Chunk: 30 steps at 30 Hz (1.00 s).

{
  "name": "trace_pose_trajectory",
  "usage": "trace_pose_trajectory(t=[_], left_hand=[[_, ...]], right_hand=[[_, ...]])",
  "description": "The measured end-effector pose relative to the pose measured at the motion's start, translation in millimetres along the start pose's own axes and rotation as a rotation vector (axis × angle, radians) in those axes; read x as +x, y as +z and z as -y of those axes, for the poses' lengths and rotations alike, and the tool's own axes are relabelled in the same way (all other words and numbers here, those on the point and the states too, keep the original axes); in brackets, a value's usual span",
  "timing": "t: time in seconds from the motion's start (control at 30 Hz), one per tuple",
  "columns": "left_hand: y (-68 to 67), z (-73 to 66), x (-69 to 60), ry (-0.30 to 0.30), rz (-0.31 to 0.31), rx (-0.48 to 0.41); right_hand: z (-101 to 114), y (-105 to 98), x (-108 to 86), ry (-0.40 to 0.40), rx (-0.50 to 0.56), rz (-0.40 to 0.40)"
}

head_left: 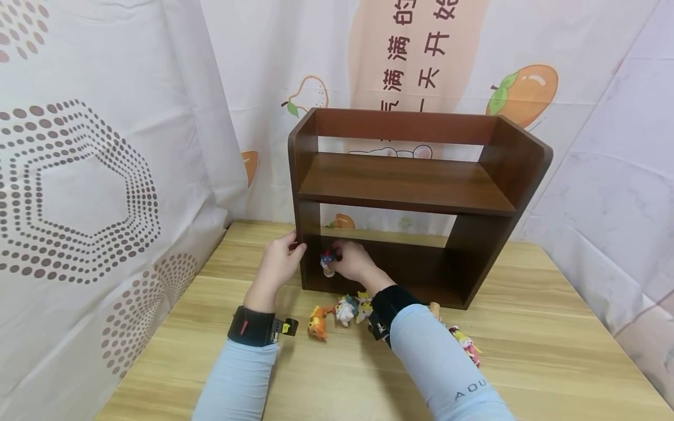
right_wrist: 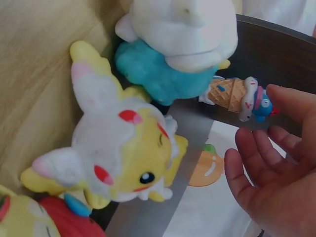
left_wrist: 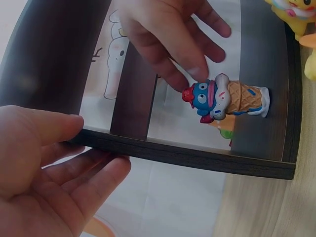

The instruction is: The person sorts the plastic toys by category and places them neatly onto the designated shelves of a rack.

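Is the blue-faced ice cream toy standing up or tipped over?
Upright: the head view shows the blue-faced ice-cream-cone figurine with its head above its cone, inside the brown shelf.

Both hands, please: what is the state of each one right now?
Left hand: closed, holding the brown shelf by its side edge.
Right hand: open, beside the head of the cone figurine; contact unclear.

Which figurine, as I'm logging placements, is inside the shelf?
The blue-headed figurine with the waffle cone; the other visible figurines are on the table.

“AQU” on sleeve, “一天开始” on curtain
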<state>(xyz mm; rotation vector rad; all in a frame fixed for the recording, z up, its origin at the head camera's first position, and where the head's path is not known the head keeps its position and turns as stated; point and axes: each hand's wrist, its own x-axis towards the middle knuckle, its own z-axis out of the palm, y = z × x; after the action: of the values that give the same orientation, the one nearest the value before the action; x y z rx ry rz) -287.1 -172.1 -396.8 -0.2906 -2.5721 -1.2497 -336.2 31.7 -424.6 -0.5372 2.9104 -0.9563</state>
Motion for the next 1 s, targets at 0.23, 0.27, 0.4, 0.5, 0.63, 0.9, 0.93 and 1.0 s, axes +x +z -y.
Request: trace_pose_trajectory(t=[0.23,0.27,0.4,0.5,0.63,0.9,0.93,1.0], left_hand=[[0.8,-2.7,1.8,0.019,-0.014,0.005],[0.7,-3.0,1.7,0.019,-0.014,0.004],[0.7,-2.6,0.7,0.016,-0.01,0.013],[0.9,-2.0,-0.4,0.02,-0.011,0.014],[1.2,-2.6,-1.0,0.022,-0.016,0.006],[1.6,-2.4,-1.1,0.027,-0.022,0.008],[1.7,-2.3,-1.0,0.026,-0.023,0.01],[2.0,-2.7,-0.8,0.02,-0.021,0.008]], right_hand=[[-2,-15,-9.1,-0.039,0.032,-0.057],[-3,-18,-10.9,-0.046,0.042,-0.061],[-6,-26,-18.2,-0.074,0.06,-0.065],[-8,-32,-24.4,-0.086,0.07,-0.062],[-10,-42,-32.7,-0.093,0.08,-0.07],[-10,-61,-51.5,-0.129,0.108,-0.106],[-10,-64,-54.0,-0.132,0.107,-0.111],[-10,-69,-59.0,-0.144,0.104,-0.116]])
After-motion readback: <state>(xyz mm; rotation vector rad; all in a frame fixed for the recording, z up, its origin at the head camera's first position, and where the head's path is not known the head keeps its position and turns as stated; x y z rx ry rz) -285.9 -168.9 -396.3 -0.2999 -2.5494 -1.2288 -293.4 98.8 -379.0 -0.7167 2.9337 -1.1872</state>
